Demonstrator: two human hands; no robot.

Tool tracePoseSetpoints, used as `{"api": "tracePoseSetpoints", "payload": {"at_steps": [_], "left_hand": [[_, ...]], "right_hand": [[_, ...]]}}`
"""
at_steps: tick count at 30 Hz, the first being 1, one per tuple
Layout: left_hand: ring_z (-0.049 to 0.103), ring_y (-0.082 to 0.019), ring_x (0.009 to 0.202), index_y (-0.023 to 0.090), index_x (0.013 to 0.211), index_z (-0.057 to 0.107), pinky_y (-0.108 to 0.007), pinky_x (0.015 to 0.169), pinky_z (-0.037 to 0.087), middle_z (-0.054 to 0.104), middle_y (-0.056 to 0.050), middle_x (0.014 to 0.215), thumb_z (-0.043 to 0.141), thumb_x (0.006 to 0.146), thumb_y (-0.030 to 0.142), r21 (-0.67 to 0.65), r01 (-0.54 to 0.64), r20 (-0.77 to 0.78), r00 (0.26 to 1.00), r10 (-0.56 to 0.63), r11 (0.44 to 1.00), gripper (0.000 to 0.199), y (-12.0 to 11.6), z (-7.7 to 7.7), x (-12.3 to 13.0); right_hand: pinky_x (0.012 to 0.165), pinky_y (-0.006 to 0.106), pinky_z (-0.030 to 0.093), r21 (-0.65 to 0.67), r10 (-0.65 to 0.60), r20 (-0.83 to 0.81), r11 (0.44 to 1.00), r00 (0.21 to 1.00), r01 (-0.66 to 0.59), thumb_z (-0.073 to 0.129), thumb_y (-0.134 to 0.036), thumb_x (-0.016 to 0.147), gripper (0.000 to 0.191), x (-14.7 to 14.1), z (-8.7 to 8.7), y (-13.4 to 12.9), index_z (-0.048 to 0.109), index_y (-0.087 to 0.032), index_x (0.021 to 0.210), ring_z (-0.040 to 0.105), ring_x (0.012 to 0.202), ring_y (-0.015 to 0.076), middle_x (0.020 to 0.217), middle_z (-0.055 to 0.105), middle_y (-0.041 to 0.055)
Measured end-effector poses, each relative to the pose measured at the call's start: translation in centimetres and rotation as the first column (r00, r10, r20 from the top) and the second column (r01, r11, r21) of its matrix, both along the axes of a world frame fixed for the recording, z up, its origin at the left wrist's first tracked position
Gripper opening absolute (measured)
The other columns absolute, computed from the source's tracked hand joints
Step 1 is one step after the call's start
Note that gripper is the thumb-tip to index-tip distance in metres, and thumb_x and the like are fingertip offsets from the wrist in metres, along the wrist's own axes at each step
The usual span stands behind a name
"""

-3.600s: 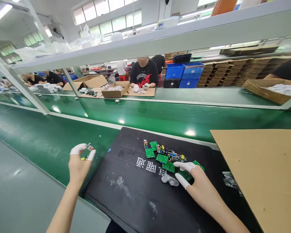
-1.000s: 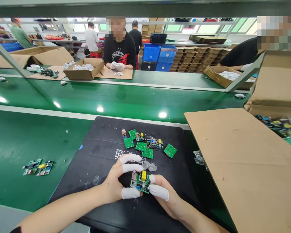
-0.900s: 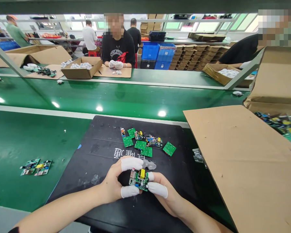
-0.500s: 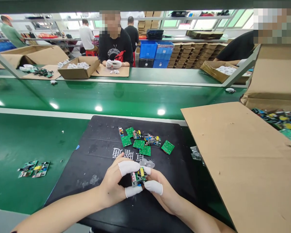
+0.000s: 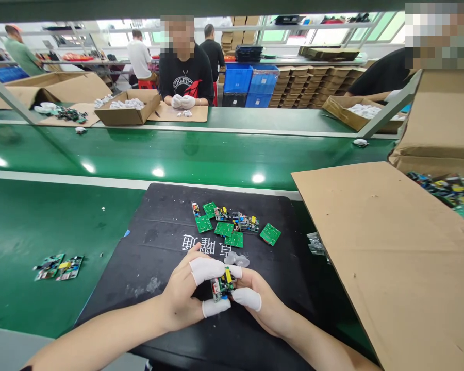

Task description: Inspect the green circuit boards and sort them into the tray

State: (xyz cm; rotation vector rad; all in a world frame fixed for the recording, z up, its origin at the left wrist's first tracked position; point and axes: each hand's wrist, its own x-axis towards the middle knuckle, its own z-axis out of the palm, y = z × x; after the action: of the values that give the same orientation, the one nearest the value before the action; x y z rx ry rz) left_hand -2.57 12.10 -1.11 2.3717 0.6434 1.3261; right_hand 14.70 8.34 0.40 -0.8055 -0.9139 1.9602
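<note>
Between my two hands is a small circuit board (image 5: 223,286) with a yellow part, a white-and-red part and a blue part. My left hand (image 5: 185,293) pinches it from the left, with white covers on thumb and forefinger. From the right, my right hand (image 5: 257,293) grips it, also with white finger covers. Just behind the fingers lies a clear crumpled plastic piece (image 5: 237,259). Farther back on the black mat (image 5: 170,216) are several green circuit boards (image 5: 224,229), some face down, and one apart to the right (image 5: 270,234).
Two boards (image 5: 60,267) lie on the green table at left. A cardboard sheet (image 5: 390,247) slopes at right, beside a box full of boards (image 5: 444,188). Beyond the green belt (image 5: 201,154), a person in black (image 5: 185,72) handles white pieces near an open box (image 5: 129,113).
The view has shifted slightly, so most things appear a little farther right. Both hands keep their hold on the board, which looks slightly tilted. A white item on the belt has moved left.
</note>
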Motion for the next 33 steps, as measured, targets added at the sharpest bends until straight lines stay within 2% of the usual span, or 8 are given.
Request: {"api": "tracePoseSetpoints", "payload": {"at_steps": [10, 13, 15, 18, 20, 24, 29, 33], "left_hand": [[0.064, -0.019, 0.086, 0.020, 0.113, 0.056, -0.048, 0.105, 0.040, 0.068, -0.007, 0.094, 0.068, 0.080, 0.037, -0.028, 0.040, 0.013, 0.999, -0.040, 0.999, 0.039, -0.2, -0.1, -0.1], [0.062, -0.020, 0.092, 0.020, 0.114, 0.057, -0.044, 0.100, 0.045, 0.067, -0.008, 0.096, 0.071, 0.078, 0.037, -0.173, 0.123, 0.100, 0.989, -0.107, 0.977, 0.042, 0.0, -0.1, -0.4], [0.061, -0.021, 0.097, 0.021, 0.113, 0.058, -0.037, 0.091, 0.051, 0.066, -0.009, 0.100, 0.072, 0.078, 0.039, -0.335, 0.222, 0.203, 0.966, -0.160, 0.916, 0.041, 0.3, 0.1, -0.7], [0.063, -0.021, 0.093, 0.021, 0.109, 0.061, -0.031, 0.079, 0.055, 0.066, -0.009, 0.100, 0.071, 0.078, 0.041, -0.552, 0.392, 0.399, 0.899, -0.180, 0.736, 0.038, 0.9, 0.6, -1.0], [0.065, -0.021, 0.087, 0.020, 0.106, 0.063, -0.030, 0.075, 0.056, 0.067, -0.009, 0.096, 0.072, 0.078, 0.042, -0.603, 0.466, 0.492, 0.856, -0.158, 0.647, 0.037, 1.2, 0.8, -1.0], [0.067, -0.023, 0.087, 0.019, 0.107, 0.061, -0.033, 0.076, 0.057, 0.068, -0.010, 0.095, 0.072, 0.076, 0.045, -0.623, 0.511, 0.515, 0.838, -0.182, 0.592, 0.042, 1.1, 0.7, -0.9], [0.065, -0.021, 0.096, 0.028, 0.123, 0.045, -0.035, 0.084, 0.055, 0.067, -0.006, 0.104, 0.067, 0.082, 0.043, -0.590, 0.414, 0.424, 0.889, -0.170, 0.693, 0.049, 0.4, 0.3, -0.9], [0.063, -0.021, 0.097, 0.021, 0.108, 0.054, -0.034, 0.085, 0.053, 0.065, -0.008, 0.104, 0.074, 0.076, 0.037, -0.516, 0.125, 0.239, 0.971, 0.002, 0.848, 0.041, 0.6, 0.3, -1.0]], "right_hand": [[0.091, 0.041, 0.043, 0.026, 0.054, 0.005, 0.998, 0.999, -0.054, 0.070, -0.041, 0.068, 0.043, 0.4, 0.7, 0.1, 0.068, -0.017, 0.104, 0.060, 0.093, 0.0245, 0.093, 0.068, 0.0077], [0.078, 0.035, 0.045, 0.088, 0.045, 0.049, 0.995, 0.998, -0.049, 0.061, -0.044, 0.073, 0.044, 1.8, 0.7, 0.4, 0.065, -0.017, 0.108, 0.057, 0.076, 0.0190, 0.083, 0.064, 0.0049], [0.071, 0.031, 0.043, 0.200, -0.080, 0.179, 0.979, 0.981, 0.043, 0.059, -0.042, 0.075, 0.043, 2.8, 0.4, 0.8, 0.062, -0.019, 0.111, 0.051, 0.068, 0.0150, 0.078, 0.058, 0.0020], [0.071, 0.031, 0.042, 0.463, -0.363, 0.497, 0.879, 0.788, 0.112, 0.056, -0.025, 0.075, 0.034, 3.6, -0.1, 1.6, 0.059, -0.021, 0.109, 0.047, 0.070, 0.0151, 0.080, 0.053, 0.0014], [0.078, 0.035, 0.044, 0.628, -0.512, 0.628, 0.778, 0.587, 0.007, 0.051, -0.013, 0.075, 0.038, 3.6, -0.5, 1.9, 0.058, -0.022, 0.111, 0.049, 0.082, 0.0187, 0.089, 0.056, 0.0044], [0.085, 0.041, 0.046, 0.727, -0.621, 0.680, 0.642, 0.389, -0.245, 0.045, -0.004, 0.075, 0.053, 3.2, -1.4, 2.0, 0.052, -0.022, 0.124, 0.049, 0.096, 0.0241, 0.108, 0.056, 0.0100], [0.085, 0.040, 0.049, 0.658, -0.588, 0.753, 0.672, 0.295, -0.341, 0.046, -0.004, 0.074, 0.057, 3.2, -1.8, 2.0, 0.049, -0.015, 0.130, 0.049, 0.096, 0.0248, 0.106, 0.054, 0.0124], [0.078, 0.038, 0.049, 0.593, -0.577, 0.798, 0.699, 0.175, -0.399, 0.047, -0.002, 0.072, 0.048, 2.6, -1.5, 2.0, 0.061, -0.018, 0.116, 0.049, 0.087, 0.0239, 0.097, 0.055, 0.0107]]}}
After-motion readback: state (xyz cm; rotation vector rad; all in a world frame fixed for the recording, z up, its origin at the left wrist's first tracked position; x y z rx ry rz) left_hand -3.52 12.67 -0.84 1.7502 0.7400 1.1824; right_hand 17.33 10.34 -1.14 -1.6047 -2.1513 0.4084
